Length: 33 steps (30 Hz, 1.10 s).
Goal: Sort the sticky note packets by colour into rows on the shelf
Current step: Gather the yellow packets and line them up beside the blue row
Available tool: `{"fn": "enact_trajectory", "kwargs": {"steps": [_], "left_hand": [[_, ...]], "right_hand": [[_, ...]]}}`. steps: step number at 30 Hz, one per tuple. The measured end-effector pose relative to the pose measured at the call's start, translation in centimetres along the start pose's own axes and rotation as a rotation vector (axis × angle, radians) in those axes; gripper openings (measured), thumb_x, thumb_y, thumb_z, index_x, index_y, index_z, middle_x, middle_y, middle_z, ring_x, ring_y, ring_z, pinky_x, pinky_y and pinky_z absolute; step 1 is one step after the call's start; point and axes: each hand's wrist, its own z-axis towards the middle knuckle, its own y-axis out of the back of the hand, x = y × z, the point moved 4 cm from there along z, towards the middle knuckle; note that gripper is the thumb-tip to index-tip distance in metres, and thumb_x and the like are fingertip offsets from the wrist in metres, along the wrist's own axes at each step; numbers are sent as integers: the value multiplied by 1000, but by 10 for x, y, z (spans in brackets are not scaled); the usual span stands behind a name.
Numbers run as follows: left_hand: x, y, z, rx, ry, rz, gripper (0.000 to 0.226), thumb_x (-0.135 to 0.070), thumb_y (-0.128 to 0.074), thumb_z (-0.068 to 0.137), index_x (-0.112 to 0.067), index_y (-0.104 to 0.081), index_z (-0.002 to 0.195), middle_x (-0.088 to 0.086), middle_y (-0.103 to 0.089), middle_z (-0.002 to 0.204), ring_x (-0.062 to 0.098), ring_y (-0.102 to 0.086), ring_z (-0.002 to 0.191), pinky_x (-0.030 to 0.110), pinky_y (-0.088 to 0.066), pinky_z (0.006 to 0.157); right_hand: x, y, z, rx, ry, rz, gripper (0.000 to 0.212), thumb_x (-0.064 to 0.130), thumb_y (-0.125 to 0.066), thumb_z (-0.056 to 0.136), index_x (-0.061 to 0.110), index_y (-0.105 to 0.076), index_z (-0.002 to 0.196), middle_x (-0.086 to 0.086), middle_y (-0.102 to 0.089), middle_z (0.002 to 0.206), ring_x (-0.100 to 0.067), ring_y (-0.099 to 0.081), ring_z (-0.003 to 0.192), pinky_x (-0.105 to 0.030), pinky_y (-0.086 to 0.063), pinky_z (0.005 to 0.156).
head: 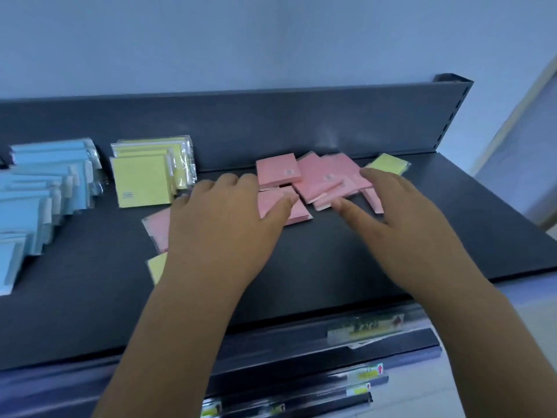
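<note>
On the dark shelf [90,297], a row of blue packets [45,188] leans at the far left, and a row of yellow packets [144,176] stands beside it. Several pink packets [319,176] lie jumbled at the middle. My left hand [223,221] lies flat over a pink packet [156,227], its thumb on another pink one [271,203]. A loose yellow packet [156,267] peeks out beside my left wrist. My right hand [394,212] rests with spread fingers on the pink pile's right edge. One yellow packet [387,164] lies behind it.
The shelf's upright back panel [271,128] rises behind the packets, against a pale wall. Lower shelf edges with price labels [364,327] show below the front lip. Bare shelf surface stretches along the front and to the right.
</note>
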Motion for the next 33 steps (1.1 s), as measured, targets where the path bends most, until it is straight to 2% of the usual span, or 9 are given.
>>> {"fn": "enact_trajectory", "kwargs": {"steps": [2, 7, 17, 19, 22, 25, 28, 31, 33], "left_hand": [[-14, -5, -7, -15, 3, -5, 67, -74, -21, 92, -26, -62, 116, -2, -65, 116, 29, -56, 108, 47, -49, 90], [-34, -16, -18, 23, 25, -8, 73, -76, -21, 88, -27, -63, 122, -3, -65, 126, 29, -56, 115, 44, -49, 90], [-64, -27, -11, 114, -90, -48, 69, -76, -25, 87, -28, -59, 122, -4, -59, 125, 25, -50, 119, 46, -47, 96], [-80, -30, 5, 121, -120, -72, 63, -73, -32, 90, -26, -59, 122, -2, -59, 124, 27, -50, 117, 44, -47, 93], [-118, -34, 39, 97, -225, -88, 48, -64, -42, 95, -25, -59, 117, -1, -60, 120, 27, -51, 113, 41, -43, 83], [-152, -41, 71, 21, -325, 20, 44, -60, -43, 96, -27, -58, 120, -4, -62, 122, 26, -52, 117, 44, -42, 94], [-174, -61, 102, 83, -272, 55, 44, -63, -43, 94, -27, -58, 115, -3, -64, 121, 27, -53, 121, 54, -32, 111], [-191, -89, 124, 191, -198, 107, 43, -70, -43, 90, -28, -51, 97, -2, -66, 115, 29, -54, 120, 61, -14, 119], [-202, -105, 134, 249, -176, 149, 53, -77, -40, 86, -29, -56, 103, -1, -67, 117, 30, -52, 124, 61, -9, 120]], "right_hand": [[-15, 4, -2, 33, -4, -14, 65, 63, -49, 96, 30, -41, 151, 10, -43, 155, -14, -43, 137, -31, -35, 95], [-35, 9, -7, 72, -1, -24, 61, 60, -53, 95, 29, -45, 146, 9, -47, 148, -14, -47, 131, -30, -36, 92], [-57, 39, 29, 62, -23, 7, 60, 57, -59, 94, 30, -50, 147, 6, -51, 149, -15, -49, 129, -27, -33, 94], [-69, 47, 57, 66, -26, -23, 58, 55, -59, 94, 28, -53, 145, 3, -54, 147, -16, -52, 124, -30, -36, 94], [-102, 49, 97, 118, -65, -135, 58, 54, -59, 95, 22, -54, 142, -4, -56, 146, -25, -52, 131, -36, -40, 97], [-133, 41, 127, 173, -15, -389, 54, 62, -50, 95, 19, -58, 128, -10, -59, 130, -32, -57, 118, -45, -51, 93], [-155, 28, 149, 234, 114, -509, 46, 63, -47, 95, 20, -60, 109, -7, -61, 114, -31, -60, 106, -46, -54, 85], [-166, 22, 165, 313, 221, -444, 39, 57, -50, 96, 19, -59, 96, -7, -61, 101, -30, -60, 97, -46, -53, 83], [-170, 20, 173, 324, 279, -350, 37, 54, -54, 95, 17, -61, 93, -6, -61, 96, -29, -60, 93, -44, -51, 81]]}}
